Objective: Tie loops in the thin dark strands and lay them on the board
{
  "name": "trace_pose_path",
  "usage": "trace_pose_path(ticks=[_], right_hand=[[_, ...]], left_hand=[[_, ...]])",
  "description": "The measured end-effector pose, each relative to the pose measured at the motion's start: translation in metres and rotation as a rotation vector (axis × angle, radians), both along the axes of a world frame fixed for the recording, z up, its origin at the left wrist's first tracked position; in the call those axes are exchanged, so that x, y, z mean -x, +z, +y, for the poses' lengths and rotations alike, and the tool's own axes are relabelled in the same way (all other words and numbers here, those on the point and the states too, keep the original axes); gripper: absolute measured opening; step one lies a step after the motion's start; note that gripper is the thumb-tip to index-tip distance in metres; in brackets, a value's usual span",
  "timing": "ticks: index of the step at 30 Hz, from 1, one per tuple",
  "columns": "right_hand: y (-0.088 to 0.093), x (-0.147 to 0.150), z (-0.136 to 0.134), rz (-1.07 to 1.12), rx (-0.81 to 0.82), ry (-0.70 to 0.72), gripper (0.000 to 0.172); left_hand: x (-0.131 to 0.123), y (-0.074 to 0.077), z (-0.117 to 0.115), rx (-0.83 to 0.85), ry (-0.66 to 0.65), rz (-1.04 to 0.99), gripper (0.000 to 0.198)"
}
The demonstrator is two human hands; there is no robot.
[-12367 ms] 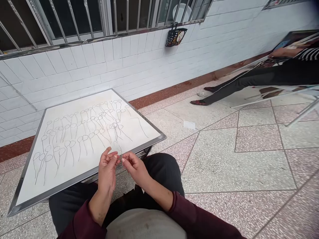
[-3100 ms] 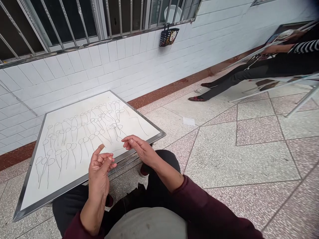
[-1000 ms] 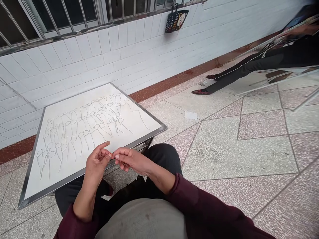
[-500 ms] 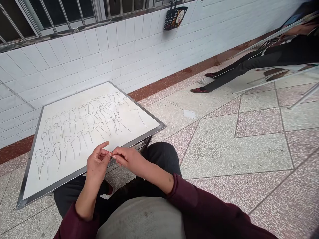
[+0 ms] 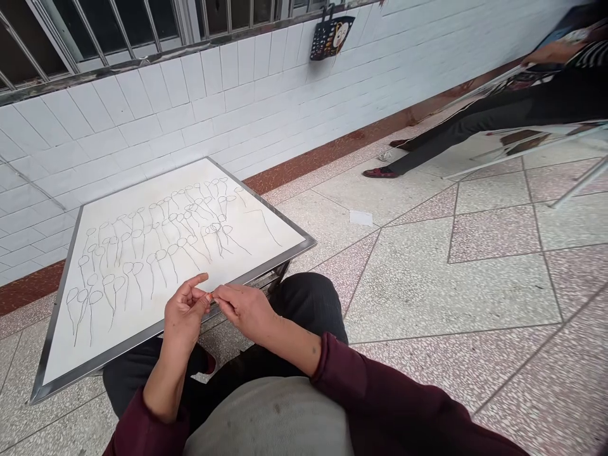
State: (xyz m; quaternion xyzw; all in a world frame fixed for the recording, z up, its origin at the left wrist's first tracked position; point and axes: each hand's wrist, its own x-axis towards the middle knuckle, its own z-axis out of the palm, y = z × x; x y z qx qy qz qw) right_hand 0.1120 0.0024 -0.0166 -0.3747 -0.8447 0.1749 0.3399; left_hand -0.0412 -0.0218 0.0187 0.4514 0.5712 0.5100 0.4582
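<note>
My left hand (image 5: 184, 310) and my right hand (image 5: 243, 306) meet fingertip to fingertip just over the near edge of a white metal-framed board (image 5: 256, 244). Both pinch something very thin between thumb and fingers, too fine to name; the left index finger sticks out. On the board lie several rows of thin looped wire pieces (image 5: 156, 244), each a small loop with a long tail. One loose straight strand (image 5: 268, 227) lies at the board's right side.
The board rests low over my knees beside a white tiled wall (image 5: 190, 107) under a barred window. A small dark basket (image 5: 331, 37) hangs from the sill. Another person's legs (image 5: 475, 126) stretch across the speckled floor at the far right, by a metal chair frame (image 5: 574, 183).
Three seconds ago my hands were apart, the right one over the board. They have come together at the board's near edge and stayed pinched there, shifting only slightly.
</note>
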Motion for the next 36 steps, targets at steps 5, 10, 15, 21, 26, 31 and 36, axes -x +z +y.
trace_pose_path(ticks=[5, 10, 15, 21, 26, 31, 36], right_hand=[[-0.003, -0.004, 0.005, 0.113, 0.127, 0.106, 0.011], [-0.004, -0.004, 0.007, 0.144, 0.189, 0.091, 0.008], [-0.005, -0.006, 0.009, 0.180, 0.198, 0.122, 0.004], [-0.002, -0.006, 0.006, 0.213, 0.204, 0.109, 0.006], [-0.001, -0.006, 0.003, 0.169, 0.088, 0.150, 0.012], [-0.004, -0.009, 0.002, 0.117, -0.075, 0.178, 0.021], [-0.004, -0.012, 0.004, 0.072, -0.153, 0.156, 0.027]], left_hand=[[0.002, 0.000, -0.002, -0.001, -0.016, 0.044, 0.043], [0.001, 0.001, -0.003, 0.004, -0.025, 0.075, 0.044], [0.004, 0.007, -0.004, -0.013, -0.002, 0.085, 0.042], [0.000, 0.011, -0.007, -0.039, -0.011, 0.110, 0.044], [0.000, 0.011, -0.010, -0.035, -0.003, 0.116, 0.044], [0.003, 0.008, -0.010, -0.004, -0.011, 0.113, 0.041], [-0.001, 0.007, -0.012, -0.043, 0.010, 0.128, 0.035]])
